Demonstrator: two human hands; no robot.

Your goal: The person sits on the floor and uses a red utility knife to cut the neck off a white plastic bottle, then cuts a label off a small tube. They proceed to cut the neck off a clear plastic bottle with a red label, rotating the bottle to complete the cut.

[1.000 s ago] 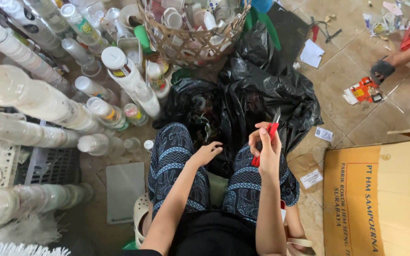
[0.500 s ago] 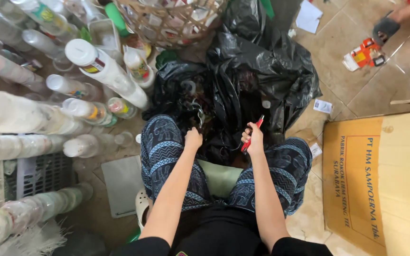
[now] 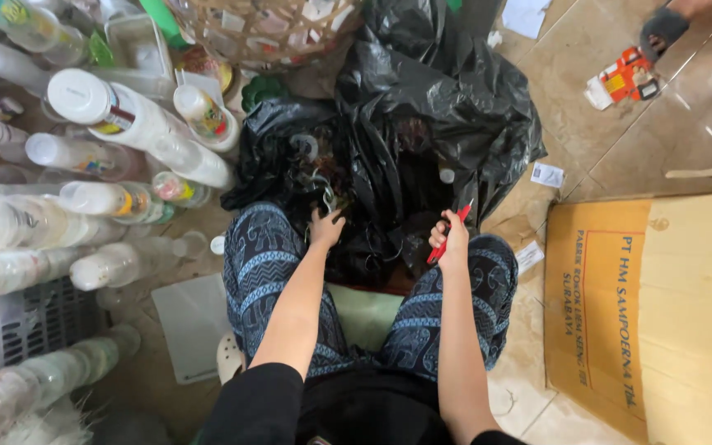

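Observation:
I sit with my knees apart, in blue patterned trousers, above an open black plastic bag (image 3: 422, 107) on the floor. My left hand (image 3: 323, 227) reaches into the bag's near edge and touches small clear plastic pieces (image 3: 323, 194) there; whether it grips one is unclear. My right hand (image 3: 448, 239) is closed around a red-handled cutter (image 3: 450, 231), held over the bag by my right knee.
Stacks of clear plastic cups and bottles (image 3: 109, 115) crowd the left side over a grey crate (image 3: 26, 325). A woven basket (image 3: 265, 29) stands behind the bag. A flattened cardboard box (image 3: 644, 305) lies at right. Another person's foot (image 3: 661, 29) and a small orange packet (image 3: 624, 78) are at top right.
Both hands have moved forward and down from my lap to the bag's edge. My left hand now reaches into the bag; the view has tilted further down.

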